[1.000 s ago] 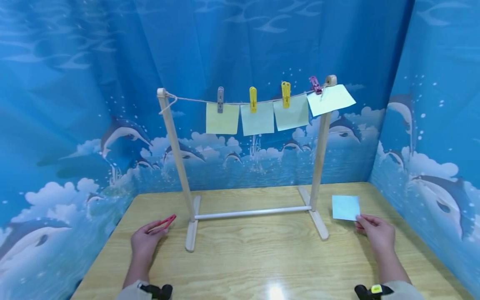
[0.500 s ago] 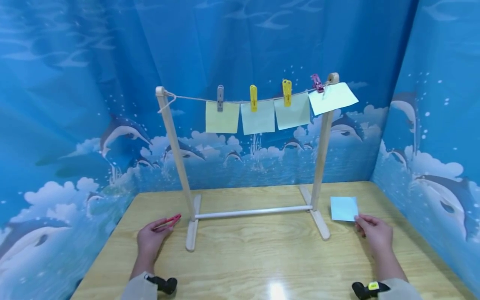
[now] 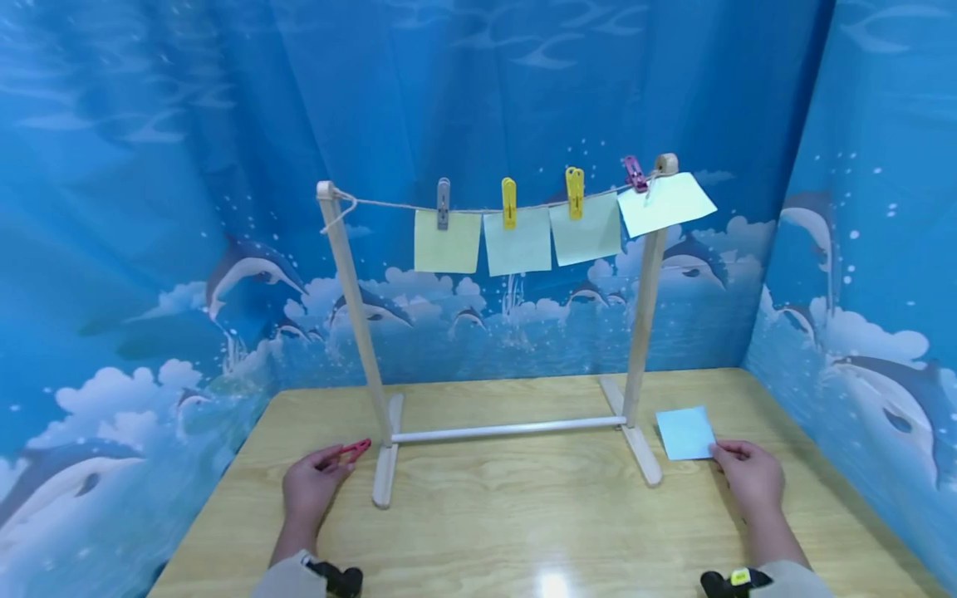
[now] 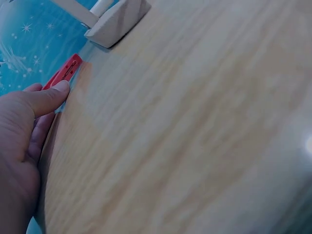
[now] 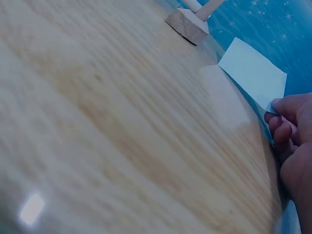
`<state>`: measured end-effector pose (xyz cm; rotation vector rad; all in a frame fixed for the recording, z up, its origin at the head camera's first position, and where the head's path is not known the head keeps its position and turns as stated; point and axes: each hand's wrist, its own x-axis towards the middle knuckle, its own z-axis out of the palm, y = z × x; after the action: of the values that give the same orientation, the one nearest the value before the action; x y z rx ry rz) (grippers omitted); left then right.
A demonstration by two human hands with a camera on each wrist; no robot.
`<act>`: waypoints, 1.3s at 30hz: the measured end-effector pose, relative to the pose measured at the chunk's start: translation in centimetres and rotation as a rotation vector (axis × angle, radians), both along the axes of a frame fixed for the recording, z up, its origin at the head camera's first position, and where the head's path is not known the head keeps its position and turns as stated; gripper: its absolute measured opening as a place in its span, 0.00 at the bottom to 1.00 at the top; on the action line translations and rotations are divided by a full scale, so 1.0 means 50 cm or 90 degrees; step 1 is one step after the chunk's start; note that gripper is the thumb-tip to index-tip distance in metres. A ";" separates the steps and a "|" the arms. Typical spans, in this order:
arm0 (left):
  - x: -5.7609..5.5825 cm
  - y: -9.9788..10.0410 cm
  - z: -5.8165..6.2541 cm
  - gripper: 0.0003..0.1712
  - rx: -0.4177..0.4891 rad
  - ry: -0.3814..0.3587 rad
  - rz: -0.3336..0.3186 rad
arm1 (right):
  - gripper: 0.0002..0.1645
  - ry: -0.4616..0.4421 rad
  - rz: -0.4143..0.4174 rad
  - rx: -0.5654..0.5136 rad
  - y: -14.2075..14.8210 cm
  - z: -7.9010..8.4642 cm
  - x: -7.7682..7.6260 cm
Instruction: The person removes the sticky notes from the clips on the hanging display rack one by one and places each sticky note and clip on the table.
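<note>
A red clothespin is pinched between the thumb and fingers of my left hand, low over the table left of the wooden stand. In the left wrist view the red clothespin points away from the thumb. My right hand pinches a light blue paper square by its near right corner, right of the stand. The right wrist view shows that blue paper tilted above the tabletop. Across the stand's top runs a string, where a grey clothespin, two yellow ones and a purple clothespin hold paper squares.
The stand's left post and right post rise from flat feet joined by a white bar. A pale paper overlaps the right post's top. Blue dolphin-print curtains border the wooden table behind and at the sides.
My left hand has shifted rightward with the red clothespin, closer to the stand's left foot. The blue paper has turned a little and come slightly nearer in my right hand.
</note>
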<state>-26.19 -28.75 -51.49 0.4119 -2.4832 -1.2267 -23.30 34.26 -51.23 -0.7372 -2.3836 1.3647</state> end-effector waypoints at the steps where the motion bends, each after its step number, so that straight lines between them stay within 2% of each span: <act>1: 0.000 0.002 -0.002 0.21 -0.007 -0.003 0.000 | 0.22 0.001 -0.006 0.010 0.000 -0.001 0.000; 8: 0.000 0.010 0.000 0.22 -0.015 -0.018 0.006 | 0.20 0.006 -0.046 0.074 -0.002 -0.010 -0.010; 14: 0.000 0.012 0.002 0.22 -0.011 -0.017 0.004 | 0.18 0.002 -0.066 0.076 -0.007 -0.008 -0.013; 19: 0.000 0.013 0.001 0.24 0.001 -0.027 0.003 | 0.21 -0.006 -0.068 0.074 -0.006 -0.008 -0.011; 21: 0.000 0.013 0.002 0.25 0.008 -0.027 0.005 | 0.23 0.000 -0.071 0.058 -0.005 -0.009 -0.010; 24: 0.000 0.012 0.002 0.25 0.023 -0.010 0.003 | 0.25 0.025 -0.067 -0.001 -0.005 -0.011 -0.008; 29: 0.004 0.005 0.007 0.26 0.081 0.030 0.001 | 0.27 0.079 -0.052 -0.116 -0.008 -0.007 -0.004; 32: 0.009 0.000 0.013 0.26 0.130 0.027 -0.005 | 0.26 0.107 -0.045 -0.188 -0.007 0.000 0.008; 35: 0.018 -0.007 0.023 0.27 0.174 0.009 -0.015 | 0.22 0.140 -0.009 -0.256 -0.005 0.013 0.028; 37: 0.027 -0.012 0.037 0.28 0.196 -0.006 -0.019 | 0.19 0.166 0.033 -0.281 -0.007 0.027 0.039; 39: 0.038 -0.014 0.057 0.29 0.210 -0.018 -0.024 | 0.18 0.173 0.086 -0.233 -0.011 0.041 0.045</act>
<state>-24.30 -29.43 -48.65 0.4687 -2.3213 -1.6628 -21.04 33.69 -49.16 -0.4435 -2.0281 1.8561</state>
